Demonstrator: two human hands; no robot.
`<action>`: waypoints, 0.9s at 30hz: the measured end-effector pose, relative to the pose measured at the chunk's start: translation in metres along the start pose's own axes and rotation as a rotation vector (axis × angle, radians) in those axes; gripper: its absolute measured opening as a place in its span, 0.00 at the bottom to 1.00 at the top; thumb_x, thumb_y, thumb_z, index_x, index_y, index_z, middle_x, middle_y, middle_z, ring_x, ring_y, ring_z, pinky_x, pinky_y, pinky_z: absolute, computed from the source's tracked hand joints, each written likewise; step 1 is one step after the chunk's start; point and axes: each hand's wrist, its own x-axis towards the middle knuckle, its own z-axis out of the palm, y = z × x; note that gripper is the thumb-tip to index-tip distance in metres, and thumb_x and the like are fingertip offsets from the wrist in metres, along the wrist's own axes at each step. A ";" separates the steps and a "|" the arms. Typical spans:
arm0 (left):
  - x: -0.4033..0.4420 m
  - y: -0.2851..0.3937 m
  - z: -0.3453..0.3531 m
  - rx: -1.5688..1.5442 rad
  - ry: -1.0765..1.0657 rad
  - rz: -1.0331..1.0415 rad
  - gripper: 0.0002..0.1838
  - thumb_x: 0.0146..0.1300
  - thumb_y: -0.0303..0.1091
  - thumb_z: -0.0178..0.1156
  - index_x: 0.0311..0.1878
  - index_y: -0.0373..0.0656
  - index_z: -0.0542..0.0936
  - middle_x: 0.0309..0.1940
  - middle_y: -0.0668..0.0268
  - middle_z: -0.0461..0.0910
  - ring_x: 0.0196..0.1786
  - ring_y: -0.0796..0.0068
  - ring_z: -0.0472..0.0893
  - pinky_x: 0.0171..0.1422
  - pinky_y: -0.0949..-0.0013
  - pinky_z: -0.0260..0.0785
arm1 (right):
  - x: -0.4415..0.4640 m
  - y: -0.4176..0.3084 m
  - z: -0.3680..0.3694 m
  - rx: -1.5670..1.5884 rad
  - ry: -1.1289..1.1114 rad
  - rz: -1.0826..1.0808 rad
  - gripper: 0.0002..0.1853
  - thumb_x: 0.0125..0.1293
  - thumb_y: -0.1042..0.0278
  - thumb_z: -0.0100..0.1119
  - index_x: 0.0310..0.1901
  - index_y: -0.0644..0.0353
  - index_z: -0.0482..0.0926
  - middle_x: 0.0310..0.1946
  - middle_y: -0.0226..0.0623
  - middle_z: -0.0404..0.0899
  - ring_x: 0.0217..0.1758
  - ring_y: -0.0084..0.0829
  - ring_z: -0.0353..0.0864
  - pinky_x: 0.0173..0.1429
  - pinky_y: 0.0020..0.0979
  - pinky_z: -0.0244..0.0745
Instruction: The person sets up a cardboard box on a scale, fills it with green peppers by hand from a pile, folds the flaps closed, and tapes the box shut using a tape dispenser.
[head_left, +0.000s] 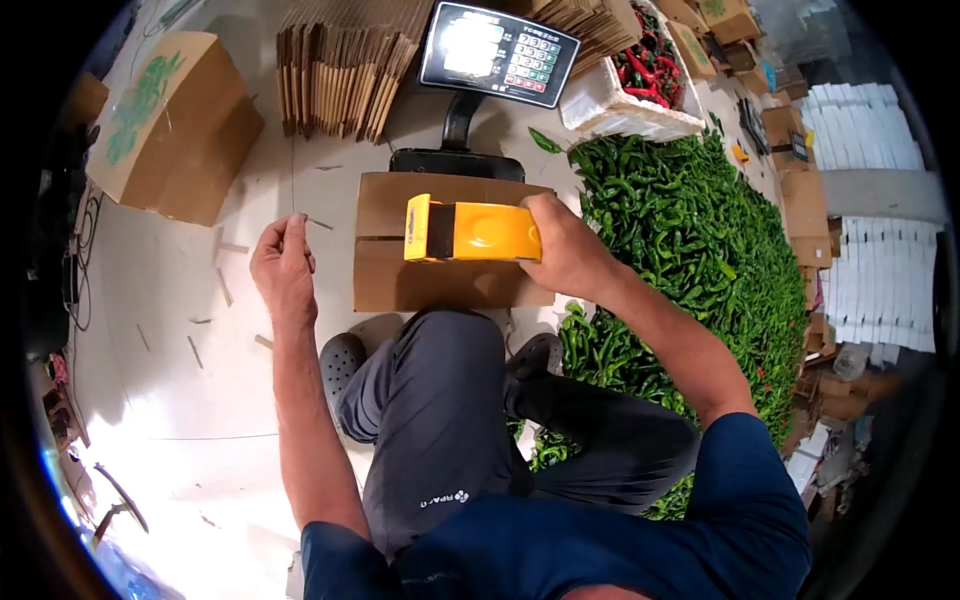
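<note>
A yellow tape dispenser [490, 232] is gripped in my right hand [565, 245], above a closed cardboard box [450, 288] that lies between my feet and the scale. My left hand [285, 265] is raised to the left of the box, its thumb and fingers pinched together. Whatever it may hold is too small to make out. Behind the box stands a scale [455, 160] with a lit display [497, 52] on a short post.
Green peppers [690, 240] are heaped on the floor at the right. A white foam box [635, 118] of red peppers stands behind them. Flattened cartons [350, 65] are stacked left of the display. Another cardboard box [180, 130] stands at the upper left.
</note>
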 end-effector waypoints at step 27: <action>0.002 -0.124 0.011 0.240 -0.145 -0.109 0.17 0.72 0.42 0.60 0.46 0.33 0.82 0.32 0.54 0.85 0.35 0.61 0.84 0.42 0.61 0.75 | 0.042 -0.061 0.001 -0.274 -0.145 0.027 0.25 0.54 0.77 0.66 0.54 0.69 0.70 0.47 0.57 0.76 0.52 0.59 0.78 0.56 0.47 0.76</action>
